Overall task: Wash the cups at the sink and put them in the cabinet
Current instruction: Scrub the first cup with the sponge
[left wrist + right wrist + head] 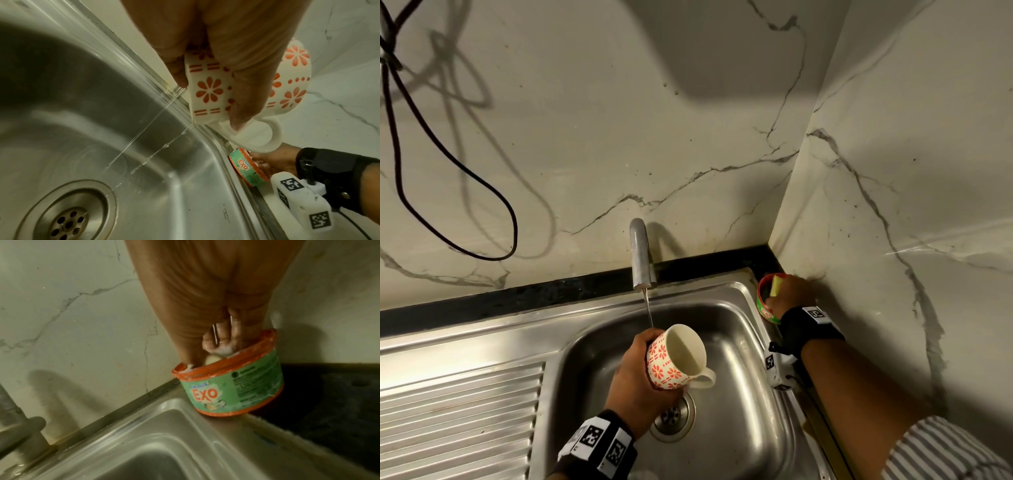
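Note:
A white cup (674,359) with orange flowers lies tilted on its side over the sink basin (729,394), mouth up and to the right. My left hand (640,380) grips it round the body; in the left wrist view water runs off the cup (209,91) while my left hand's fingers (238,81) wrap it. My right hand (787,291) reaches into a green and orange soap tub (765,310) in the back right corner. Its soapy fingers (218,340) pinch a yellow sponge (211,360) inside the tub (232,389).
The tap (641,255) runs a thin stream (648,308) into the basin, just behind the cup. The drain (673,416) sits below my left hand. A ribbed drainboard (458,418) lies to the left. A black cable (448,164) hangs on the marble wall.

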